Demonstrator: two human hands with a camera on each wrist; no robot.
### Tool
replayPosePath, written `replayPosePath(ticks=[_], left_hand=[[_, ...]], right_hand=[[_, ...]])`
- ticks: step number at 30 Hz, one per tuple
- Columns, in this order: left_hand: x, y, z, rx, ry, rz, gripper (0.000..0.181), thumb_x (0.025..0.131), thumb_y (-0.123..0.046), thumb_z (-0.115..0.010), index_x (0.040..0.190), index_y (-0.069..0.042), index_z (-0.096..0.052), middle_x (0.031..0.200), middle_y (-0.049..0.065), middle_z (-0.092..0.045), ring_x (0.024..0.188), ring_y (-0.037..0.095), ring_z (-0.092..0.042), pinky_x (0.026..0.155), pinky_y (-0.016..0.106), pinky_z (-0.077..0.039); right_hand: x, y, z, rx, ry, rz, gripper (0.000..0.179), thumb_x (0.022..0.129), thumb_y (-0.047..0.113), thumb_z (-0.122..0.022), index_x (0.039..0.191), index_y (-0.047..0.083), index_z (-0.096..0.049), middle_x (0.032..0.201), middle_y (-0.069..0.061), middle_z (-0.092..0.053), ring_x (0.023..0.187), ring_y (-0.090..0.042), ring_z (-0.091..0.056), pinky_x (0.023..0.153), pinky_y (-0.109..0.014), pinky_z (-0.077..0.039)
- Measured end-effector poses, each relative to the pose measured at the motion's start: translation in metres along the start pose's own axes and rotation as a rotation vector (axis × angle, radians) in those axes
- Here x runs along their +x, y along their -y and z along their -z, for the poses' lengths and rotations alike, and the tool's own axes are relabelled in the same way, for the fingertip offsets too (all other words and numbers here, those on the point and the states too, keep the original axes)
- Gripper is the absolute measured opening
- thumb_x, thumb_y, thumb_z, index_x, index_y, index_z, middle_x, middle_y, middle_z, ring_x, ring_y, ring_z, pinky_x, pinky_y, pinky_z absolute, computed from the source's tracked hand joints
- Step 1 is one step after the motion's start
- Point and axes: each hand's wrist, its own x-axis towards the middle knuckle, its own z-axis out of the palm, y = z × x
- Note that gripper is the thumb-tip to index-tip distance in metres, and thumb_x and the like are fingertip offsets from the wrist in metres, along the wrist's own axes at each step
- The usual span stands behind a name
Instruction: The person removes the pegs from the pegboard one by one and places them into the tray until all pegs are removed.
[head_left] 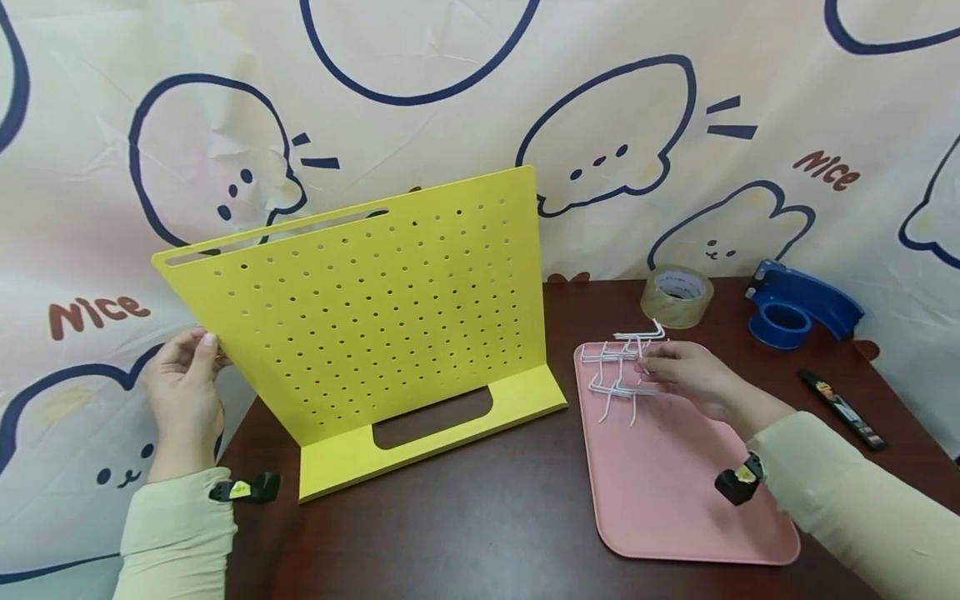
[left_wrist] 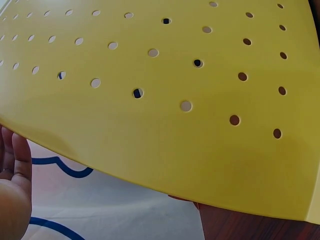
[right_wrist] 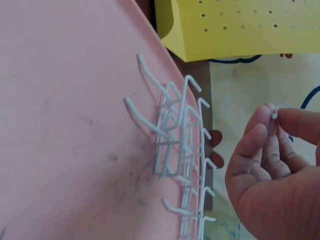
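Observation:
A yellow pegboard (head_left: 405, 317) with rows of round holes stands upright on its folded base. My left hand (head_left: 182, 375) holds its left edge, thumb in front; the left wrist view shows fingers (left_wrist: 20, 157) against the rim of the board (left_wrist: 150, 145). Over the back of a pink tray (head_left: 697, 500), my right hand (head_left: 693, 379) pinches a white wire hook, whose tip (right_wrist: 274, 115) shows between thumb and fingertips in the right wrist view. Below it, more white wire hooks (head_left: 618, 387) lie bunched at the tray's back left corner.
Behind the tray stands a roll of clear tape (head_left: 677, 297). A blue tape dispenser (head_left: 806, 304) sits at the back right, and a dark narrow packet (head_left: 842, 408) lies right of the tray. A printed cloth (head_left: 450, 142) hangs behind the brown table (head_left: 480, 517).

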Motion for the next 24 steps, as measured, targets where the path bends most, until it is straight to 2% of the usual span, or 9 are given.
replayPosePath(ticks=[5,8,13,20,24], left_hand=[[-0.001,-0.001,0.000,0.010,-0.001,0.016,0.013,0.101,-0.006,-0.065,0.108,0.001,-0.074,0.098,0.006,-0.064,0.083,0.016,-0.063,0.074,0.014,-0.055],[-0.001,-0.001,0.000,0.010,-0.008,0.032,0.012,0.101,-0.006,-0.065,0.107,0.000,-0.074,0.097,0.006,-0.064,0.083,0.016,-0.062,0.073,0.014,-0.055],[-0.002,-0.001,0.000,0.017,-0.015,0.030,0.012,0.101,-0.006,-0.065,0.107,0.001,-0.073,0.096,0.006,-0.065,0.082,0.016,-0.062,0.073,0.014,-0.055],[-0.003,-0.002,0.001,0.018,-0.001,0.017,0.013,0.101,-0.006,-0.066,0.108,0.002,-0.073,0.096,0.006,-0.065,0.082,0.015,-0.062,0.074,0.014,-0.055],[-0.002,-0.002,0.001,0.010,0.006,0.014,0.014,0.101,-0.007,-0.066,0.109,0.002,-0.073,0.097,0.006,-0.066,0.083,0.016,-0.063,0.075,0.014,-0.055]], right_hand=[[-0.002,-0.009,0.005,0.019,0.003,0.025,0.027,0.107,0.009,-0.055,0.125,-0.011,-0.054,0.102,-0.003,-0.066,0.092,-0.011,-0.066,0.082,-0.028,-0.058],[-0.003,-0.016,0.009,0.012,-0.001,0.018,0.028,0.107,0.009,-0.056,0.124,-0.012,-0.056,0.101,-0.004,-0.064,0.091,-0.012,-0.065,0.081,-0.027,-0.058],[-0.006,-0.025,0.014,0.011,-0.033,-0.045,0.035,0.107,0.011,-0.056,0.132,-0.014,-0.053,0.104,-0.005,-0.064,0.093,-0.013,-0.064,0.083,-0.027,-0.058],[-0.007,-0.047,0.022,-0.014,-0.077,-0.119,0.032,0.106,0.012,-0.058,0.125,-0.014,-0.057,0.090,-0.001,-0.071,0.081,-0.011,-0.065,0.074,-0.024,-0.058],[-0.006,-0.057,0.025,-0.035,-0.075,-0.146,0.036,0.108,0.016,-0.057,0.127,-0.014,-0.058,0.088,0.002,-0.070,0.080,-0.010,-0.064,0.071,-0.023,-0.054]])
